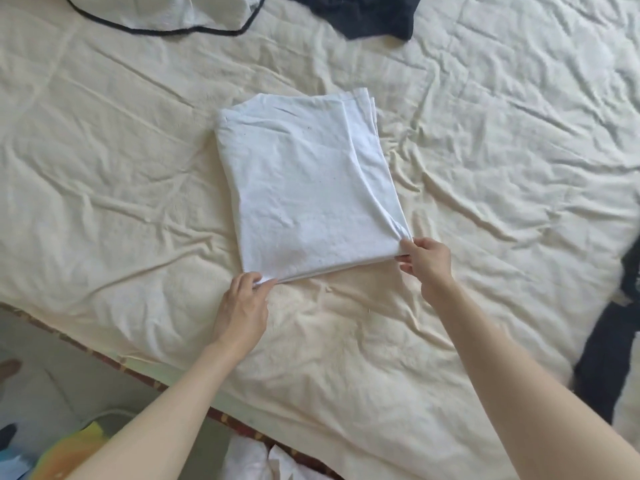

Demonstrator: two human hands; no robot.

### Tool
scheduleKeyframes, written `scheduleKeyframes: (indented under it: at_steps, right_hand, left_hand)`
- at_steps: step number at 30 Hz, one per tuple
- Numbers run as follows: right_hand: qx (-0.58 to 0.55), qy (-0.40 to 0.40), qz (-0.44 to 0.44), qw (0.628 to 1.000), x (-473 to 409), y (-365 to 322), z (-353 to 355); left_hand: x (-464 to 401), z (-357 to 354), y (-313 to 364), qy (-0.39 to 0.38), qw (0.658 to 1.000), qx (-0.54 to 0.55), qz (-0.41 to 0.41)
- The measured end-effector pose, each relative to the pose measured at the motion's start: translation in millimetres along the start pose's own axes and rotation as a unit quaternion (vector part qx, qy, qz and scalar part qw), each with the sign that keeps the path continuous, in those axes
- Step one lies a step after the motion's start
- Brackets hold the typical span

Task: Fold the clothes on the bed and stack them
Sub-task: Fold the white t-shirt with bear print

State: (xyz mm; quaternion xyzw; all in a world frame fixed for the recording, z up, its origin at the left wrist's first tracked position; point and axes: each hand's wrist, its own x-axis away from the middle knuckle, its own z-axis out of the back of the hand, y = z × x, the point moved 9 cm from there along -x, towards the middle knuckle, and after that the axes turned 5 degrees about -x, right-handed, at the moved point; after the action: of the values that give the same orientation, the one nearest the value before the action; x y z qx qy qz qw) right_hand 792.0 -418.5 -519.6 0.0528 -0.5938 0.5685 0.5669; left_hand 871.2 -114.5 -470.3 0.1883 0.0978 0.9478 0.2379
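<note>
A white garment (304, 181) lies folded into a tall rectangle in the middle of the bed (104, 168), which is covered by a wrinkled cream sheet. My left hand (242, 306) pinches its near left corner. My right hand (427, 259) pinches its near right corner. Both corners sit just off the sheet, and the near edge is stretched between the two hands.
A dark garment (374, 15) lies at the far edge of the bed, beside a white cloth with black trim (180, 15) at the far left. Another dark garment (609, 341) lies at the right. The bed's edge (104, 358) runs across the lower left, with floor below.
</note>
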Motion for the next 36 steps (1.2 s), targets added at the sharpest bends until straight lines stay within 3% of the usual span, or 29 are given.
scheduleKeyframes:
  at_steps: [2,4,6,8,9,11,17,23,27,31,36]
  right_hand:
    - [0.016,0.004,-0.013,1.0,-1.2,7.9,-1.1]
    - [0.022,0.004,-0.018,1.0,-2.4,10.9,-4.1]
    - [0.007,-0.005,-0.025,1.0,-5.2,10.1,-7.3]
    - [-0.028,-0.026,-0.046,0.998,-8.6,9.2,-10.7]
    - [-0.042,-0.036,-0.06,0.997,-10.4,9.4,-12.1]
    - [-0.055,-0.045,-0.09,0.993,-11.1,11.3,-13.4]
    - [-0.107,-0.074,-0.121,0.984,6.4,12.8,-11.6]
    - [-0.064,-0.095,-0.205,0.972,78.1,53.4,8.1]
    - [-0.099,-0.09,-0.27,0.953,129.1,105.5,34.9]
    - [-0.11,-0.073,-0.315,0.94,167.2,149.2,51.4]
    - [-0.186,-0.035,-0.251,0.949,169.6,139.6,48.0]
  left_hand:
    - [3.5,-0.6,-5.8,0.02,0.998,0.058,0.025]
    - [3.0,-0.7,-25.0,0.043,0.981,0.15,0.116]
    - [2.8,-4.7,-55.7,0.072,0.922,0.274,0.264]
    - [-1.4,-24.1,-71.0,0.033,0.83,0.413,0.373]
    - [-6.5,-33.5,-70.5,0.002,0.793,0.462,0.397]
    - [-15.9,-43.9,-63.5,-0.047,0.764,0.498,0.409]
    - [4.5,-38.7,-62.4,-0.033,0.68,0.577,0.451]
    - [70.4,-8.4,-65.4,-0.077,0.682,0.57,0.452]
    - [128.2,-17.7,-59.2,-0.15,0.67,0.56,0.464]
    - [164.9,-26.1,-60.7,-0.171,0.655,0.548,0.491]
    - [162.2,-19.6,-61.6,-0.173,0.655,0.553,0.485]
